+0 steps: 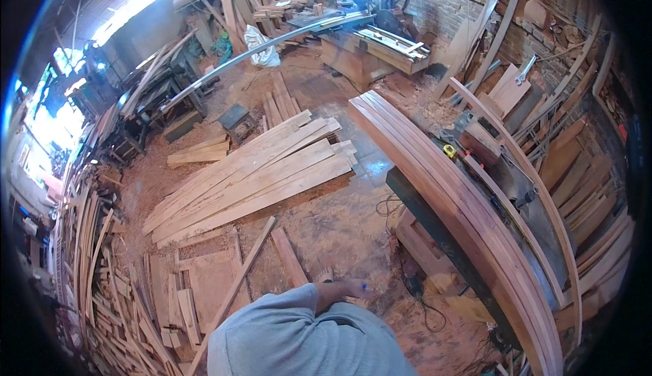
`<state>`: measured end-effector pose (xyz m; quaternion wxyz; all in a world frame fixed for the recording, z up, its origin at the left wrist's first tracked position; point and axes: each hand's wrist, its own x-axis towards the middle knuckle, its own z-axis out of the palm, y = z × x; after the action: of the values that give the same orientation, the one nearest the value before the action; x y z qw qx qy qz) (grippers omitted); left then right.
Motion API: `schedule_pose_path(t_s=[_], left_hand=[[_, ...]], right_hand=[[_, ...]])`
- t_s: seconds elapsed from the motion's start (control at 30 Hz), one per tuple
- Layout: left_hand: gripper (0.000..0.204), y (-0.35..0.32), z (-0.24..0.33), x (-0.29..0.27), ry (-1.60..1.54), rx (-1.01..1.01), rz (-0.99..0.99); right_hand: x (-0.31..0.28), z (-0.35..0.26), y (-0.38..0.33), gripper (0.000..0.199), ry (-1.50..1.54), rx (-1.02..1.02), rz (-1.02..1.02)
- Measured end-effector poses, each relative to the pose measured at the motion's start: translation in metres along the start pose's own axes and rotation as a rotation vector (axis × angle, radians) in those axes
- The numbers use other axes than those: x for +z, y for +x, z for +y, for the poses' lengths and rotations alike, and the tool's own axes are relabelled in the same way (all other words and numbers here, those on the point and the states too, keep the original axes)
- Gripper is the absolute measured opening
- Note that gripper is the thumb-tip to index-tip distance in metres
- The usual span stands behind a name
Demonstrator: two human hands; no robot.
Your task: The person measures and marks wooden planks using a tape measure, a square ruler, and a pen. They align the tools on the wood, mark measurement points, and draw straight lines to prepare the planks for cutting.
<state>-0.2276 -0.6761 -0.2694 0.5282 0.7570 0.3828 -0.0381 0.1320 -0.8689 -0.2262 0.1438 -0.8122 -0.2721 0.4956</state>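
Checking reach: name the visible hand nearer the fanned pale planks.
Left hand, the only one visible: apart from the fanned pale planks, rightward and nearer the body. The right hand is out of view.

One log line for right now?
left hand: at small blue thing, grip unclear; right hand: not visible; reddish timbers: side by side, rightward

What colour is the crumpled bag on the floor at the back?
White; the bag shows best in the head view.

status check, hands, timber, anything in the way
Left hand low in view, grip unclear; right hand unseen. Long reddish timbers side by side. Corded power tool on floor.
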Motion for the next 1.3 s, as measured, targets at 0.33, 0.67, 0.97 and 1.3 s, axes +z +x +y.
schedule_pose_path(t_s=[0.33, 0.67, 0.97, 1.3], left_hand=[[0.067, -0.119, -0.239, -0.145, -0.282, -0.661, 0.419], [0.065, -0.191, -0.291, -0.202, -0.781, -1.116, 0.561], [0.066, -0.093, -0.265, -0.34, -0.464, -1.001, 0.521], [0.047, -0.014, -0.259, -0.456, -1.165, -0.905, 0.762]], right_hand=[[0.104, -0.281, 0.05, 0.051, -0.302, -0.41, -0.059], [0.088, -0.726, -0.127, 0.015, 0.547, -1.897, -0.263], [0.078, -0.872, -0.024, 0.037, 0.147, -1.796, 0.006], [0.115, -0.895, 0.24, 0.03, -0.585, -1.423, 0.184]])
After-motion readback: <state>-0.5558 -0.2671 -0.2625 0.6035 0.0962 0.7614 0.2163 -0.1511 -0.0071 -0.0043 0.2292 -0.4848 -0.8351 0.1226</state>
